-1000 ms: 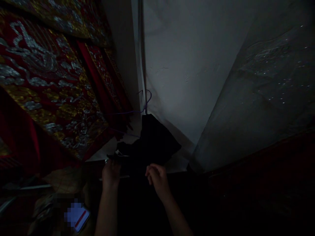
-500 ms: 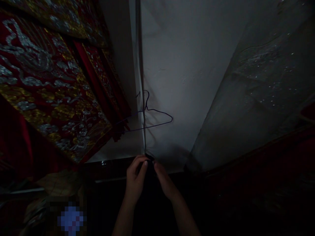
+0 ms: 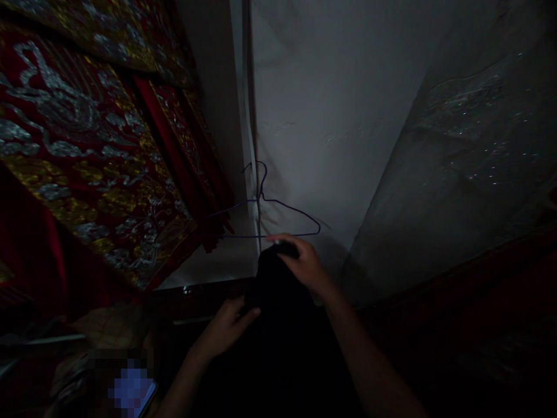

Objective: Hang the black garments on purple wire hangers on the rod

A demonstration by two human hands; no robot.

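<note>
My right hand is raised just below a thin wire clothes hanger, pinching the top of a black cloth. Its fingertips come close to the hanger's lower bar; whether they touch it I cannot tell. Lower on the left, my left hand is closed at the cloth's edge, with the thumb lying over the dark fabric. The hanger is upright by a pale vertical strip, with nothing hung on it. In the dimness, the shape and lower end of the cloth are lost.
At left hangs a red cloth embroidered in gold and silver. Clear plastic sheeting covers the right side of the pale wall. A lit, pixelated phone-like screen shows at lower left.
My right hand has risen toward the hanger, lifting the top of the black cloth. The left hand has moved down and left, away from the right hand.
</note>
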